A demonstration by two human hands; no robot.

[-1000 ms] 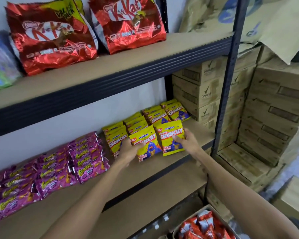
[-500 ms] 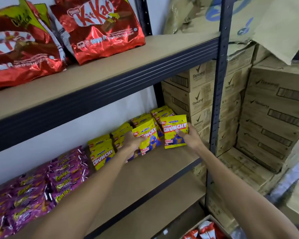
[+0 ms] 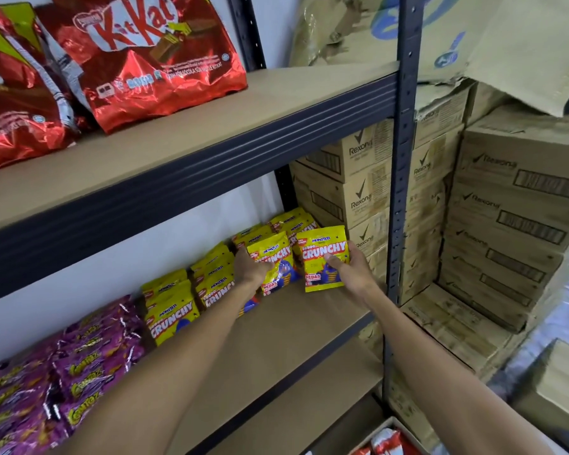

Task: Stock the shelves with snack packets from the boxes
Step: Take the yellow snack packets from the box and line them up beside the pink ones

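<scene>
I see left hand [image 3: 251, 268] gripping the left Crunchy packet [image 3: 277, 257] and right hand [image 3: 353, 272] pinching the right Crunchy packet [image 3: 322, 249], thumb over front, both upright, labels out, near the back right corner of the middle shelf [image 3: 293, 330], probably to front the yellow Crunchy rows [image 3: 171, 311].

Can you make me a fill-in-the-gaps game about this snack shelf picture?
1. The right hand grips a Crunchy packet coloured ____.
2. The big red bags on the upper shelf say ____.
3. The purple packets lie to the ____ of the shelved Crunchy packets.
4. The cardboard boxes beside the rack say ____.

Missing words: yellow, KitKat, left, Rexona.
</scene>
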